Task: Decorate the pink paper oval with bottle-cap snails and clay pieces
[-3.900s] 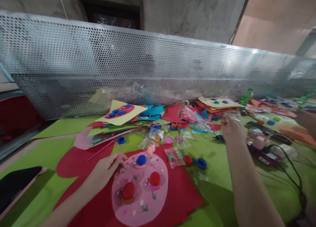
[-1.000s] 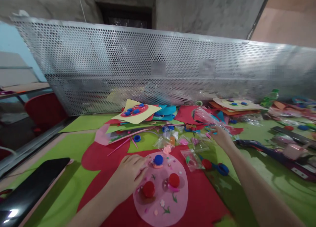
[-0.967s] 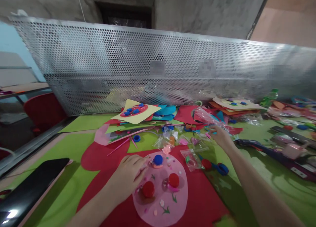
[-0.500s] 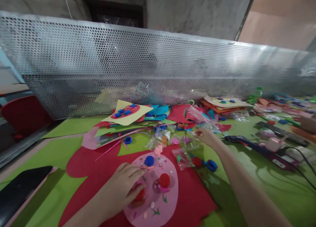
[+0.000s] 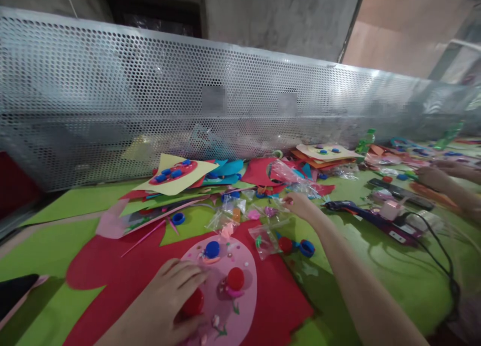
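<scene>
My left hand [image 5: 175, 296] rests over a pink oval cutout [image 5: 240, 326], its thumb and fingers closed around a red bottle cap [image 5: 193, 303]. On the same oval sit a blue cap [image 5: 212, 249], another red cap [image 5: 235, 278] and small beads and leaf shapes. Under it lies a red sheet [image 5: 280, 296]. My right hand [image 5: 300, 208] reaches to small clear bags and scraps beyond the oval, fingertips pinched together. Whatever they hold, if anything, is too small to make out.
A glue gun [image 5: 361, 213] and its cord lie at right, near a power strip [image 5: 404, 233]. Layered colored sheets [image 5: 176, 188] are piled before a perforated metal panel [image 5: 244, 85]. Another person's hands [image 5: 441, 178] are at far right. A phone [image 5: 17, 293] lies at left.
The view has swung to the right, so things sit further left and another person's hands have come in. My left hand stays at the red cap; my right hand stays at the bags.
</scene>
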`<state>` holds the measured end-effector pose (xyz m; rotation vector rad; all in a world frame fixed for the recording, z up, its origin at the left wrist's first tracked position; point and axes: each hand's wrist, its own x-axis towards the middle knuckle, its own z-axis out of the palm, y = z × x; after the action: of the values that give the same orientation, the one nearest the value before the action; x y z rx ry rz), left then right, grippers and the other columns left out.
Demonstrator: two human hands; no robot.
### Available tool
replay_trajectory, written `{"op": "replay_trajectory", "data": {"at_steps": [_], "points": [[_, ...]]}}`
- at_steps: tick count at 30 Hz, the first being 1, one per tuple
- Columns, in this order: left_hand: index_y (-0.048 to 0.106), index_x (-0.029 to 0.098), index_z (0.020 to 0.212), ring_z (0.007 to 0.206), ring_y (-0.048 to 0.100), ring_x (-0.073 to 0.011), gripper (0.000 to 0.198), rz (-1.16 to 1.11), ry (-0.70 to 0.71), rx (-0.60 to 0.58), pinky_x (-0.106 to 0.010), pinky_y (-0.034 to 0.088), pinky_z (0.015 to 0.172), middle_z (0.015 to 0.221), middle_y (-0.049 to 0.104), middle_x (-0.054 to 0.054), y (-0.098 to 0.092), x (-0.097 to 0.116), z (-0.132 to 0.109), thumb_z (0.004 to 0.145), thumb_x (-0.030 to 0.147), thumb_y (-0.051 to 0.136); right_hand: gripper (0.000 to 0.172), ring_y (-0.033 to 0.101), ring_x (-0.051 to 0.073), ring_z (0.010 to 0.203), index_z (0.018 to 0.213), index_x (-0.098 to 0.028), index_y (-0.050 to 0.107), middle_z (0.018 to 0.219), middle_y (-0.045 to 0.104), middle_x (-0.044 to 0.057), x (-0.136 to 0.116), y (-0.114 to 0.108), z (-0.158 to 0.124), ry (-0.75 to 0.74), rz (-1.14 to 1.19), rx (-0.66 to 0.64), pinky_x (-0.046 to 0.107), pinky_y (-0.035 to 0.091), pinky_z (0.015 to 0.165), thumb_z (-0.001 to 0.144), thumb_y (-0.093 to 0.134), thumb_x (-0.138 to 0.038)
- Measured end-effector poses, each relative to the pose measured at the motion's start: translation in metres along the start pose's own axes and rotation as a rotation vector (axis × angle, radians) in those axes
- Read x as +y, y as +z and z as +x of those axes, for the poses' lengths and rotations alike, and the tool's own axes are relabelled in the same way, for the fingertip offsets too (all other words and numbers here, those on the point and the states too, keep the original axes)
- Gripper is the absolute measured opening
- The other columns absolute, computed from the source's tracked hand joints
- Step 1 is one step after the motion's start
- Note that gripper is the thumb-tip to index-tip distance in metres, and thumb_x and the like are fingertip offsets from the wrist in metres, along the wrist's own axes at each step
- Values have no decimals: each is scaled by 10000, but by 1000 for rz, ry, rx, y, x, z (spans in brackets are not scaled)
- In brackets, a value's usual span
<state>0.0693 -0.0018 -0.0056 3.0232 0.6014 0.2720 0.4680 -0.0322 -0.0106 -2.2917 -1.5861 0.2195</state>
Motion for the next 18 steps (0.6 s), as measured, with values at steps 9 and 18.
{"op": "replay_trajectory", "data": {"at_steps": [9,18], "points": [[522,273,1208,1056,564,-251,464,6,44,45,-379,375,943,1188,604,-36,6,-9,-5,770,413,585,256,578,183,913,1091,-171,547,1107,566,66,1,0,1,8,-10,-28,378,493,769,877,509,-306],[487,237,1235,1078,549,-263,444,26,58,-26,-420,385,934,1232,573,-49,-4,-2,0,825,408,496,252,579,180,908,1086,-170,549,1102,569,66,-2,0,-1,26,-40,-54,377,493,769,878,506,-307]]}}
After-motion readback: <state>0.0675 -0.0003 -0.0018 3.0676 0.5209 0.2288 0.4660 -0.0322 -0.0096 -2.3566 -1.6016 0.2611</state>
